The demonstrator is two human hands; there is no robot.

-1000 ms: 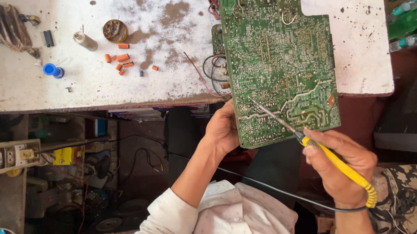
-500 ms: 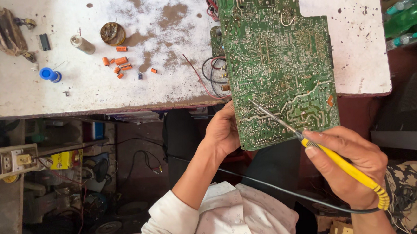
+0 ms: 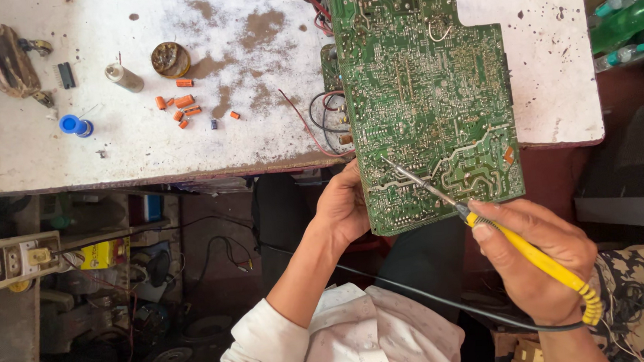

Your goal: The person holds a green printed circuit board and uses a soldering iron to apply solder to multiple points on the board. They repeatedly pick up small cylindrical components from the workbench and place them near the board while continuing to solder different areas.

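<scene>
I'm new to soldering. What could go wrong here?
The board overhangs the table, steadied only by the left hand; it might tip or shift under the iron held by the right hand. The left fingers sit near the tip, so a slip could burn them.

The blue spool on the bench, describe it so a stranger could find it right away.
Start at the white bench and look to its left end. The blue spool stands near the front edge, left of the orange parts. It is the only blue thing on the bench.

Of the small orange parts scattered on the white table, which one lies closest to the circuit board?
The lone orange part at the right end of the scatter; the others cluster farther left, toward the round tin, away from the circuit board.
</scene>
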